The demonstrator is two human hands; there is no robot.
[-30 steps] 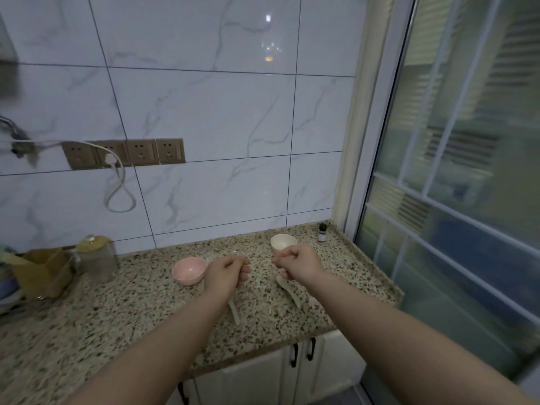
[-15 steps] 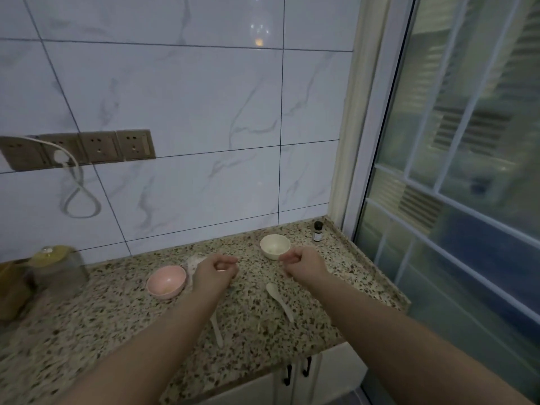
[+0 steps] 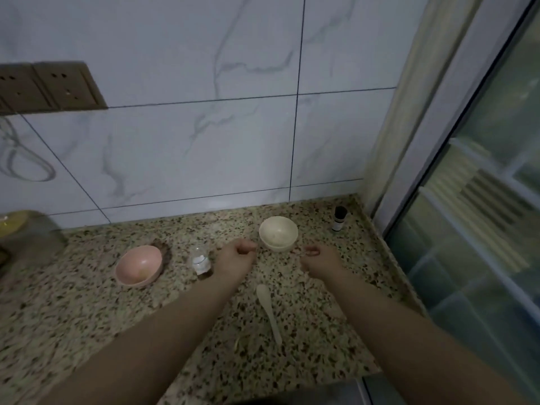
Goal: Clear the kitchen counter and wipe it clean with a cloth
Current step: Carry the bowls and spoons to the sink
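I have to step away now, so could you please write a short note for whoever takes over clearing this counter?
Left hand: fingers loosely curled, nothing in its grip, between the small clear bottle and the cream bowl.
Right hand: also loosely curled and holding nothing, just right of the cream bowl.
On the counter: pink bowl at left, clear bottle beside it, cream bowl near the wall, dark-capped bottle in the corner, pale spoon towards the front.
Done: nothing cleared yet.
Left: remove all items, then wipe; no cloth is in view.
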